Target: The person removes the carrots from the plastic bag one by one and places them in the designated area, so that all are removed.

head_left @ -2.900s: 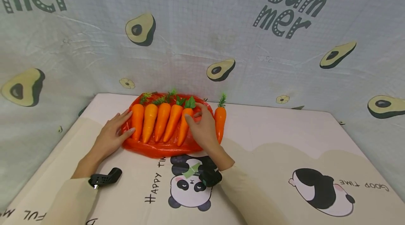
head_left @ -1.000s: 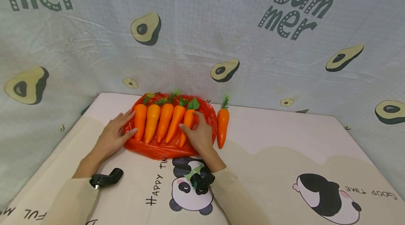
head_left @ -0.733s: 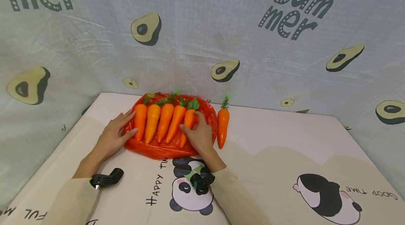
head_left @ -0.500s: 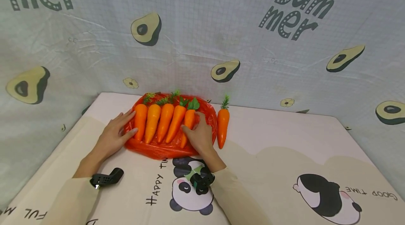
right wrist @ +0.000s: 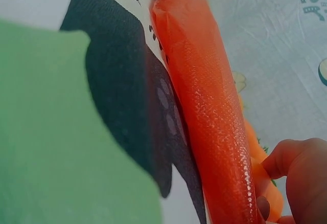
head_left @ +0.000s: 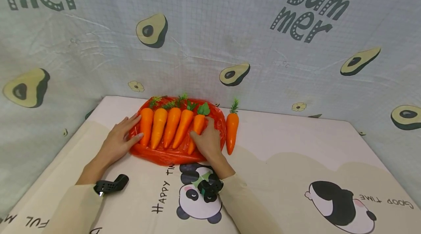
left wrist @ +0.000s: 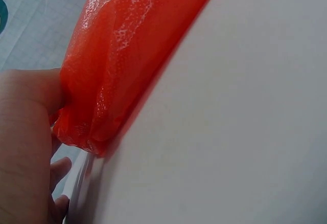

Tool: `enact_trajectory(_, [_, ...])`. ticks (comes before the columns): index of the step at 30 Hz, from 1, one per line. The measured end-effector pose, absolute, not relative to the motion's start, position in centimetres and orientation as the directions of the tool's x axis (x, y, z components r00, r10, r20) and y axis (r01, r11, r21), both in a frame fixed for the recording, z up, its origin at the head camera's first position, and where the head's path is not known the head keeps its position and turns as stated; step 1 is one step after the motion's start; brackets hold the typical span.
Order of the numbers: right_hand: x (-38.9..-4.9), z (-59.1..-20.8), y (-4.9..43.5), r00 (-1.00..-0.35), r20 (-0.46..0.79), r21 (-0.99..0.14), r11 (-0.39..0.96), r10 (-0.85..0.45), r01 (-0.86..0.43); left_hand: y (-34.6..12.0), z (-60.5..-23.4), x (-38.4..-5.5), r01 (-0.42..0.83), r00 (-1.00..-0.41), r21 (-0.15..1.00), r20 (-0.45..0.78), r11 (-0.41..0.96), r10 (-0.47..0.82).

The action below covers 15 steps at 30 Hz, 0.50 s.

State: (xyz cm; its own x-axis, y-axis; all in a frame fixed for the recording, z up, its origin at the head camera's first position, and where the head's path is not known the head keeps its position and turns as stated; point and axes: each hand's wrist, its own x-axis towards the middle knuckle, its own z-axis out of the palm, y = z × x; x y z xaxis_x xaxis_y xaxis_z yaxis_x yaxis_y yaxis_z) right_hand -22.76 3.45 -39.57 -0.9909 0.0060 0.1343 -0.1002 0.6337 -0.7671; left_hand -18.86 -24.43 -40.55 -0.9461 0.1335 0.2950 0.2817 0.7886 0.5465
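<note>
My right hand reaches into the red plastic bag, which lies open with its edge standing up like a rim. Thumb and fingers pinch the rightmost carrot of a row; its broad green leaves point away from me. To its left lie several more carrots, tops at the back. At the left rim, my left hand rests with fingers spread, thumb over the edge beside the leftmost carrot. The left wrist view shows the bag's wall hiding the thumb tip. In the right wrist view, the wall covers most carrots.
One carrot with feathery leaves lies on the table just right of the bag. The table cover is pale with panda prints. A light curtain printed with avocados stands behind the table.
My right hand came from the bag's right part onto the rightmost carrot in it. Over the last half second this carrot and its leaves shift slightly right. My left hand stays put.
</note>
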Motion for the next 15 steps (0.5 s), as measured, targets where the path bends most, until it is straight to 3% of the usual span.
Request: enact_trajectory(15, [-22.82, -39.60, 3.34, -0.988, 0.150, -0.741, 0.657, -0.045, -0.142, -24.35, -40.59, -18.81, 0.273, -0.949, 0.545, 0.289, 0.793, 0.128])
